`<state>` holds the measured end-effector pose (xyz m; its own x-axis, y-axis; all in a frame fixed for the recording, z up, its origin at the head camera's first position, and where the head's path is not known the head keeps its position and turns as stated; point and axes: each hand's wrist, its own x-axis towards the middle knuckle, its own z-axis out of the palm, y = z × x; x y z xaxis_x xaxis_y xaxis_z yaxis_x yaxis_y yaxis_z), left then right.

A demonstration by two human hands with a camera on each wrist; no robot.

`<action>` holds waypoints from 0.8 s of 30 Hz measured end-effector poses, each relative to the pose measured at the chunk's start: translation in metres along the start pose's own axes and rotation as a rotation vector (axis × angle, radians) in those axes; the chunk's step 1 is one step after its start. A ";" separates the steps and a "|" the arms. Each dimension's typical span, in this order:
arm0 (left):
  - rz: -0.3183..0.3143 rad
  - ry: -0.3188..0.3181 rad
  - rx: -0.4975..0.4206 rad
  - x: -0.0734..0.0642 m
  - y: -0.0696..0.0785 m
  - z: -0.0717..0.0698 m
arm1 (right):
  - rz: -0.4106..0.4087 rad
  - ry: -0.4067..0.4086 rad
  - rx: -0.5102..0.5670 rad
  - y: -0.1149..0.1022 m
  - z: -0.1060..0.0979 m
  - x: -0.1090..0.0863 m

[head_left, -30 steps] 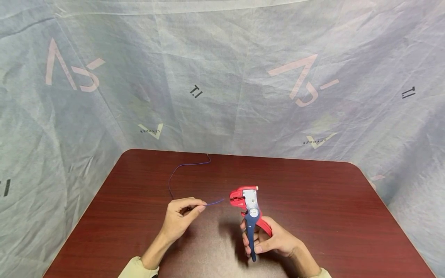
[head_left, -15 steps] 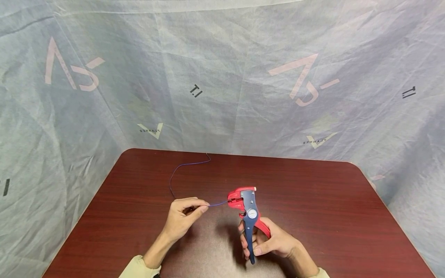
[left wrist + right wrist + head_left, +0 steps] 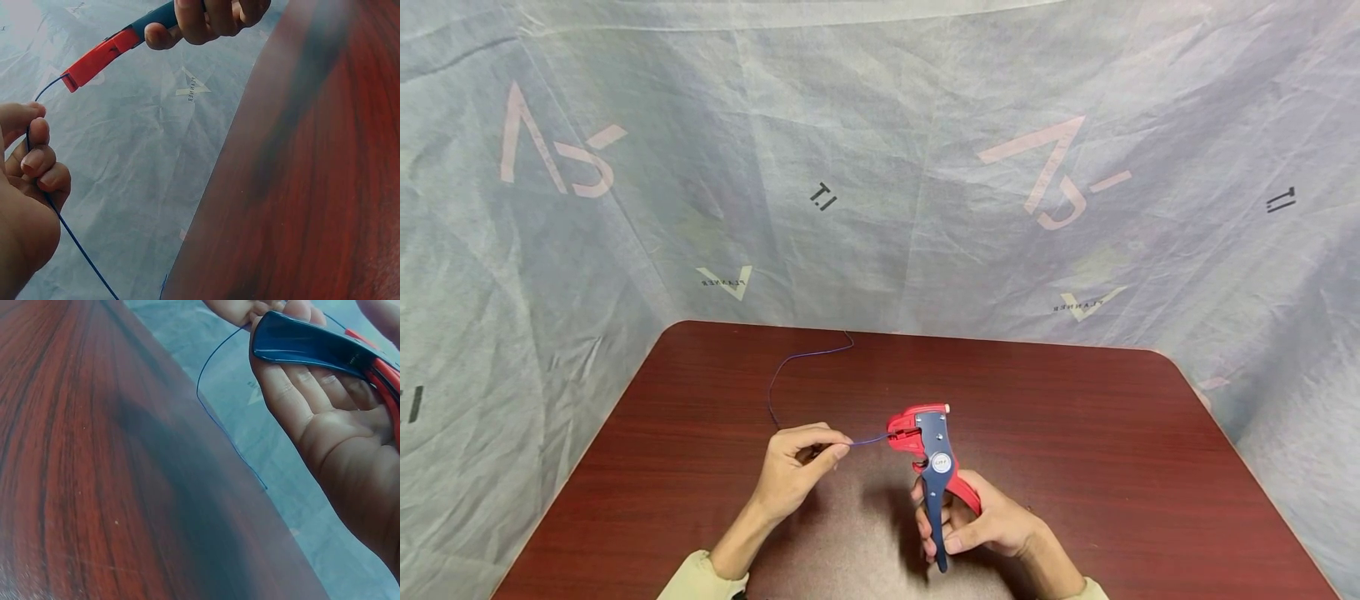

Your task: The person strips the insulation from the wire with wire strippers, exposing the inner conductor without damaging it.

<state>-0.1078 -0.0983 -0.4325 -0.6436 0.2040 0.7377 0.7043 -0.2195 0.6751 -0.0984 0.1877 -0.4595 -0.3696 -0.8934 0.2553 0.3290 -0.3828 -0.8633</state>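
Observation:
A thin blue wire [image 3: 868, 440] is pinched between the thumb and forefinger of my left hand [image 3: 797, 468]. Its short end runs right into the mouth of the red and dark blue wire stripper [image 3: 936, 446], which my right hand [image 3: 992, 517] holds upright by its handles. In the left wrist view, the wire bends up from the fingertips to the red head [image 3: 100, 62] of the stripper. The right wrist view has the blue handle [image 3: 306, 344] lying across my fingers, the handles still spread apart.
The wire's long tail [image 3: 770, 392] curves over the dark red wooden table [image 3: 1037, 400] to its back edge. A grey printed cloth [image 3: 880, 167] hangs behind and at both sides of the table.
The wire's end has entered the stripper's mouth, where a gap showed a second ago. The stripper has shifted slightly left, and my left hand slightly right.

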 end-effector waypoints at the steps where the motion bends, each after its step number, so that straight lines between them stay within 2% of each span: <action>1: 0.002 -0.001 -0.002 0.000 0.000 0.000 | 0.000 -0.001 0.004 0.000 0.000 0.000; 20: -0.061 -0.008 -0.014 0.002 0.000 0.006 | 0.011 -0.012 0.032 0.002 0.003 0.002; 24: -0.080 0.003 0.007 0.001 0.000 0.007 | 0.011 -0.016 0.031 0.002 0.004 0.003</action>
<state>-0.1064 -0.0915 -0.4320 -0.6988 0.2178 0.6814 0.6526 -0.1961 0.7319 -0.0956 0.1829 -0.4586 -0.3521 -0.9012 0.2528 0.3600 -0.3797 -0.8522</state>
